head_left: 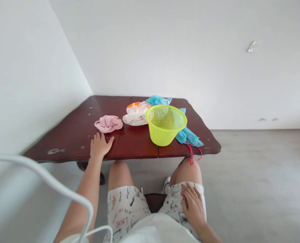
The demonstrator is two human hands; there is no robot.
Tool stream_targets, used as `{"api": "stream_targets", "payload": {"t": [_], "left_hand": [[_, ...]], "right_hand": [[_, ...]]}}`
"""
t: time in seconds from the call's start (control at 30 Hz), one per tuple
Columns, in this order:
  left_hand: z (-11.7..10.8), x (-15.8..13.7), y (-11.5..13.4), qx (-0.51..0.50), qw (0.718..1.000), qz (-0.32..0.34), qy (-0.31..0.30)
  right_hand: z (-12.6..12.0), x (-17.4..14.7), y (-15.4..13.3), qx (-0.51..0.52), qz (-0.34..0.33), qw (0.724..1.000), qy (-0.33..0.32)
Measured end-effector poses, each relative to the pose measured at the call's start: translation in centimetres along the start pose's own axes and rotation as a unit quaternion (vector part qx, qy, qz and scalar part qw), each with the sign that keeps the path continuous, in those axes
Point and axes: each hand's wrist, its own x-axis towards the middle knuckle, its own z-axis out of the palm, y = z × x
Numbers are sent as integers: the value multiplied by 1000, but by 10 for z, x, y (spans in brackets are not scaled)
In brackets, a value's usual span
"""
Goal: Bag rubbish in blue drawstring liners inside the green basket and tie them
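My left hand (100, 146) lies flat on the dark red wooden table (134, 145), fingers apart and holding nothing. Just beyond its fingertips is a crumpled pink cloth (108, 124). My right hand (192, 205) rests with outstretched fingers on my thigh, over the patterned white shorts (126, 206). A yellow-green plastic basket (162, 136) with mesh sides stands upright near the table's front edge. Behind and left of it lies a white plastic bag (136, 116) with orange print. Blue plastic (189, 135) with red drawstrings (192, 152) spreads to the basket's right, the strings hanging over the edge.
More blue plastic (156, 100) lies at the back of the table. White walls (150, 50) border the table behind and to the left. A white cable (51, 180) crosses the lower left of the view. Grey floor (253, 179) extends to the right.
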Motion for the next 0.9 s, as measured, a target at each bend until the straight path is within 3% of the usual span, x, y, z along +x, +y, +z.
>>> {"api": "stream_targets", "payload": {"t": [0.27, 0.47, 0.6, 0.73, 0.9], "left_hand": [[5, 4, -7, 1, 1000, 1, 1], [6, 6, -8, 3, 1000, 1, 8], [5, 6, -6, 4, 1000, -3, 0], [2, 3, -1, 10, 1000, -12, -4], [-2, -3, 2, 9, 1000, -9, 14]], "right_hand": [[-19, -22, 0, -23, 9, 997, 76], [-22, -25, 3, -51, -18, 996, 68], [-15, -16, 3, -12, -17, 997, 73], [-21, 21, 14, 101, 39, 985, 134], [-63, 114, 52, 143, 51, 971, 182]]}}
